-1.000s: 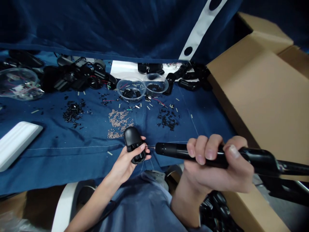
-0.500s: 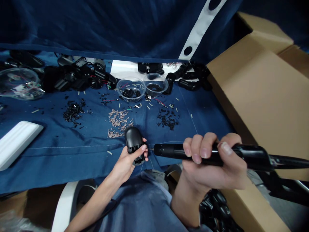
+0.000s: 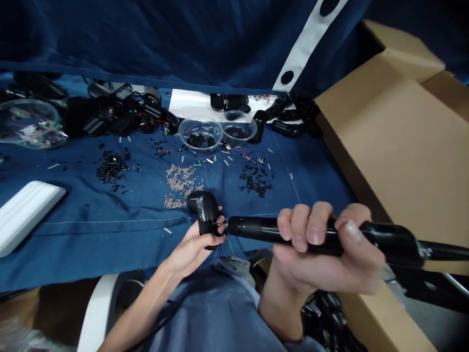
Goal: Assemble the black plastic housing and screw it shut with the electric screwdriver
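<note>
Black housing (image 3: 208,206) sits in the left hand (image 3: 194,247), thumb and fingers wrapped on its lower end. Probably light, stiff, smooth enough to twist; hold low, clear of the bit. Right hand (image 3: 326,244) grips the black screwdriver (image 3: 252,227), bit at the housing, contact too small to confirm. Copper-coloured screws (image 3: 178,177) just beyond the left grip. Versus earlier frame: housing turned, rounded head swung away from the driver; driver nose closer.

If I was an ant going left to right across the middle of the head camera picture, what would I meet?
White block, dark pile, coppery pile, black gadget in the left hand, another dark pile, big cardboard box.
</note>
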Available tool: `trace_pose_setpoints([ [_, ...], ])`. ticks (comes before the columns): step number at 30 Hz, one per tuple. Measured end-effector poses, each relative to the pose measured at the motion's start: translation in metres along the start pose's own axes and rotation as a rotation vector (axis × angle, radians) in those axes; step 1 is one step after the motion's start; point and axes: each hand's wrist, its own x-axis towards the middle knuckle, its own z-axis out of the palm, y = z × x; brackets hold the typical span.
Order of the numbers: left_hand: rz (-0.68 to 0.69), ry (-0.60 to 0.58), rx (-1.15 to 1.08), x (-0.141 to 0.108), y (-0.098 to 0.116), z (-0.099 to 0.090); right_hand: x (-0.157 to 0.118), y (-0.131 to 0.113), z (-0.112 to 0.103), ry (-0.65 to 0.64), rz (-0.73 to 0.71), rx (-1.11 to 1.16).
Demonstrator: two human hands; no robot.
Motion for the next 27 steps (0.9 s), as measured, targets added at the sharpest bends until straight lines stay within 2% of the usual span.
trace_pose_setpoints([
  [10,-0.016,0.016,0.055,0.001,-0.007,-0.006,-0.006,0.011,0.013,-0.025,0.01,0.011],
  [19,-0.063,-0.052,-0.023,0.003,-0.006,-0.009,-0.01,0.03,0.029,-0.166,0.01,-0.025],
  [27,-0.002,-0.095,-0.049,0.005,-0.015,-0.015,-0.01,0.037,0.033,-0.104,0.007,-0.028],
])
